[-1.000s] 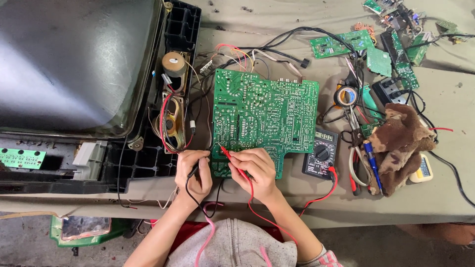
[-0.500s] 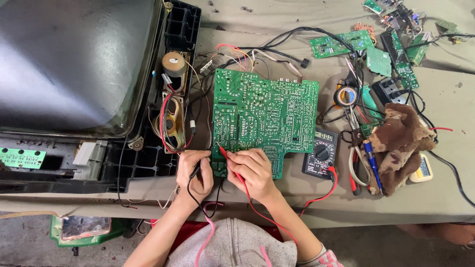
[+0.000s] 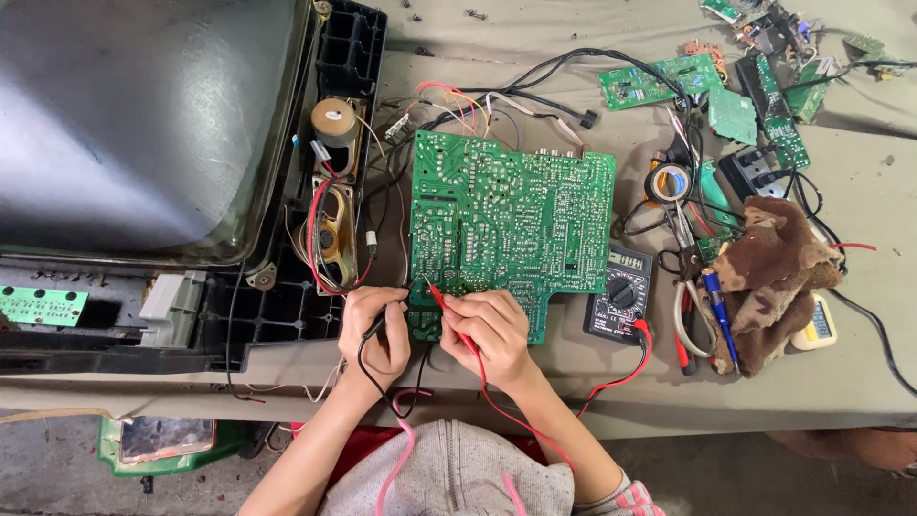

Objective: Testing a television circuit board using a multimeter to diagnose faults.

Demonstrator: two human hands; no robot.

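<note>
Evenly lit by soft, diffuse daylight; bright enough throughout, no harsh shadows. Broad pale glare across the grey tube glass [image 3: 134, 124] at upper left. Faint, short shadows under the green circuit board [image 3: 511, 225] and cables. Sharp in the centre, slightly softer toward the corners. Mild wide-angle bending along the table edge [image 3: 726, 416]. No motion blur.

One big green circuit board [image 3: 511, 229], one multimeter [image 3: 619, 294], two probes: black [image 3: 382, 320], red [image 3: 447, 313]. Small boards top right [image 3: 755, 86]: maybe six, cluttered.
</note>
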